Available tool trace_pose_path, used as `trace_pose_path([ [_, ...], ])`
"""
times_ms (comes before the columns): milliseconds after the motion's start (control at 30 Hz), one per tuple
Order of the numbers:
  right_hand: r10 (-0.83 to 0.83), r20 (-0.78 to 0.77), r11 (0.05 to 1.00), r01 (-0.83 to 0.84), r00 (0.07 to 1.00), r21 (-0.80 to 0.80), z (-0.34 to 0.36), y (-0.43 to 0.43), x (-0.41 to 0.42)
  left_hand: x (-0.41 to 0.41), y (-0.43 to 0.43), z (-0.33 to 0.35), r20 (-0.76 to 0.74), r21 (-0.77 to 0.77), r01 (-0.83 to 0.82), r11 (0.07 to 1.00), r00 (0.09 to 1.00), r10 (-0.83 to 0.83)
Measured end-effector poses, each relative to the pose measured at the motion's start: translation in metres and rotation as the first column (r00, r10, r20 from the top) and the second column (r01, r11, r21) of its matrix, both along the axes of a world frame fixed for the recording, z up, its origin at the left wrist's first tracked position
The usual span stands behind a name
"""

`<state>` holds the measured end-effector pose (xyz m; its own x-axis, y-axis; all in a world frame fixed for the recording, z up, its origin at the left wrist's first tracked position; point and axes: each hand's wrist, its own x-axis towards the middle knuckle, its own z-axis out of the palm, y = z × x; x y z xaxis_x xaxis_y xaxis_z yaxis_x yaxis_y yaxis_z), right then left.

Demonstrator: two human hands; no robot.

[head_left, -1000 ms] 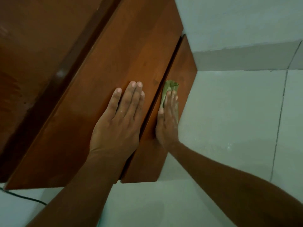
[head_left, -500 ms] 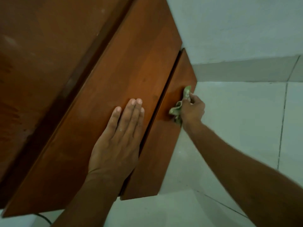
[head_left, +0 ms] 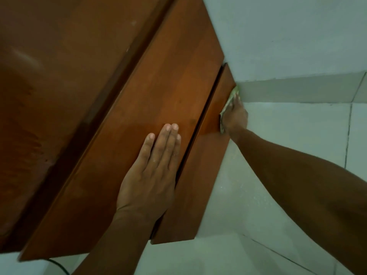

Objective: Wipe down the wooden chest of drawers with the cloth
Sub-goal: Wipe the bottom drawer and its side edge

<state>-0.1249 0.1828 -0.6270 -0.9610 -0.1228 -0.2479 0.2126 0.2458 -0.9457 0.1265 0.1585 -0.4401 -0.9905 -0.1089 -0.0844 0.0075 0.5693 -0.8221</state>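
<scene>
Pale floor tiles (head_left: 288,135) surround the wooden chest of drawers (head_left: 158,96). Nearest, the left hand (head_left: 151,175) lies flat, fingers straight and together, bracing a drawer front. Farther off, the right hand (head_left: 235,118) presses the green cloth (head_left: 232,97) against the lower panel's edge, mid-wipe; next comes a stroke along that edge.

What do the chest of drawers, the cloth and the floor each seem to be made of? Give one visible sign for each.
Chest of drawers: reddish-brown wood, probably varnished; faint grain and a soft sheen.
Cloth: soft pale green fabric; it crumples under the right hand.
Floor: pale tiles, likely ceramic; thin dark joint lines.
</scene>
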Motion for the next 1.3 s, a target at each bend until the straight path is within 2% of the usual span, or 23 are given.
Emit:
trace_pose_path([
  [67,0.065,0.134,0.988,-0.083,0.989,0.133,0.000,0.010,0.010,-0.002,0.004,0.002,0.012,0.024,-0.028,0.999,1.000,0.028],
  [167,0.274,0.327,0.931,-0.335,0.905,0.148,0.006,0.036,0.037,-0.001,0.009,0.006,0.072,0.083,-0.083,0.993,0.994,0.077],
  [233,0.457,0.358,0.871,-0.491,0.814,0.005,0.021,0.058,0.049,0.001,0.013,0.009,0.102,0.147,-0.111,0.983,0.990,0.096],
  [300,0.649,0.347,0.761,-0.579,0.678,-0.293,0.044,0.085,0.060,0.007,0.019,0.012,0.093,0.257,-0.128,0.958,0.990,0.107],
  [333,0.734,0.350,0.672,-0.545,0.582,-0.502,0.050,0.094,0.060,0.013,0.023,0.015,0.092,0.312,-0.153,0.938,0.987,0.130],
  [367,0.793,0.352,0.581,-0.442,0.497,-0.684,0.056,0.102,0.061,0.021,0.027,0.018,0.092,0.362,-0.180,0.915,0.983,0.157],
  [400,0.828,0.344,0.513,-0.349,0.442,-0.784,0.059,0.105,0.061,0.030,0.030,0.020,0.099,0.409,-0.209,0.888,0.978,0.185],
  [433,0.846,0.334,0.474,-0.303,0.415,-0.827,0.062,0.108,0.064,0.041,0.033,0.021,0.084,0.465,-0.222,0.857,0.975,0.208],
  [533,0.859,0.300,0.449,-0.328,0.416,-0.832,0.079,0.117,0.083,0.076,0.044,0.031,-0.044,0.559,-0.179,0.810,0.969,0.245],
  [600,0.897,0.298,0.398,-0.303,0.327,-0.866,0.103,0.124,0.101,0.094,0.045,0.033,-0.164,0.573,-0.115,0.812,0.954,0.251],
  [633,0.914,0.302,0.377,-0.293,0.269,-0.879,0.116,0.126,0.106,0.101,0.048,0.036,-0.173,0.613,-0.123,0.780,0.943,0.284],
  [700,0.930,0.326,0.366,-0.356,0.169,-0.860,0.149,0.132,0.116,0.105,0.058,0.050,-0.166,0.688,-0.161,0.707,0.914,0.369],
  [767,0.949,0.301,0.307,-0.480,0.093,-0.822,0.188,0.138,0.125,0.106,0.064,0.068,-0.202,0.733,-0.158,0.661,0.878,0.434],
  [867,0.966,0.251,0.228,-0.652,0.059,-0.723,0.236,0.140,0.127,0.106,0.070,0.099,-0.261,0.774,-0.139,0.618,0.819,0.510],
  [967,0.975,0.219,0.164,-0.760,0.030,-0.629,0.281,0.143,0.124,0.106,0.073,0.127,-0.252,0.783,-0.175,0.596,0.787,0.562],
  [1067,0.970,0.221,0.194,-0.865,0.099,-0.462,0.326,0.144,0.122,0.106,0.072,0.154,-0.194,0.800,-0.255,0.542,0.746,0.637],
  [1200,0.970,0.173,0.200,-0.967,0.173,-0.155,0.376,0.141,0.121,0.096,0.072,0.185,-0.059,0.859,-0.341,0.382,0.675,0.735],
  [1300,0.966,0.111,0.221,-0.970,0.232,0.098,0.405,0.137,0.121,0.086,0.071,0.205,0.047,0.883,-0.383,0.271,0.648,0.760],
])
